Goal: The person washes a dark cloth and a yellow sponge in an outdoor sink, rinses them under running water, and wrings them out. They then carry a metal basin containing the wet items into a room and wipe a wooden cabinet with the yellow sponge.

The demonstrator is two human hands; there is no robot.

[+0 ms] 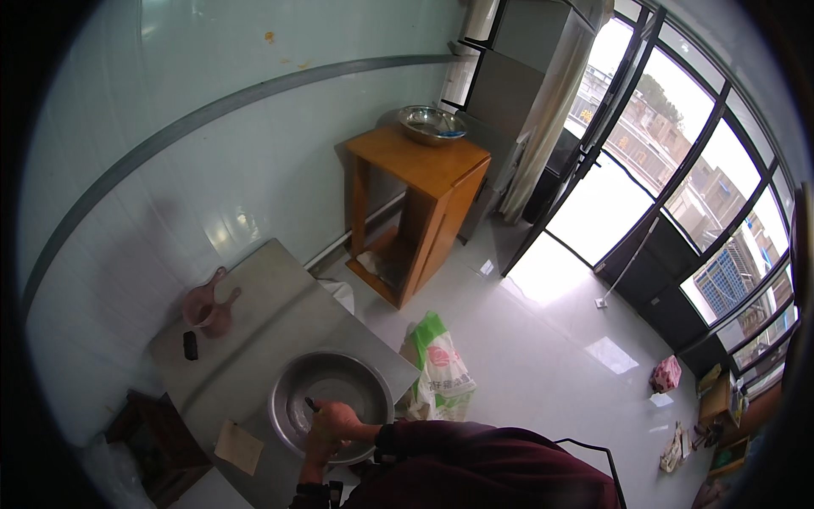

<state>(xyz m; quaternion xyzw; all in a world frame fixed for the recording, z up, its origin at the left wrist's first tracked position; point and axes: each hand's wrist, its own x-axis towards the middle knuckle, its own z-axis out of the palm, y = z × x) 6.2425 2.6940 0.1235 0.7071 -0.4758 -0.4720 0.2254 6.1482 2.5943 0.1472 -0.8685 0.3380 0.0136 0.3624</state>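
A wide stainless steel basin [285, 388] stands on the grey tabletop [280, 318], with a little liquid or wetness on its floor. Over it, my right hand [337, 418] is closed around a small dark-handled tool [311, 404], whose working end is hidden. My left hand [322, 447] is just below and against the right one, fingers bent. What it may hold is covered by the hands. Left of the basin lies a flat tan piece of card or paper [239, 447]. Two pink plastic dippers [206, 308] and a small black object [190, 345] sit near the wall.
Beyond the table, a wooden cabinet [420, 172] carries a shiny metal bowl [432, 125]. A green and white sack [442, 375] leans beside the table. A dark wooden stool [159, 445] is at lower left. Glass doors [610, 184] stand open at right.
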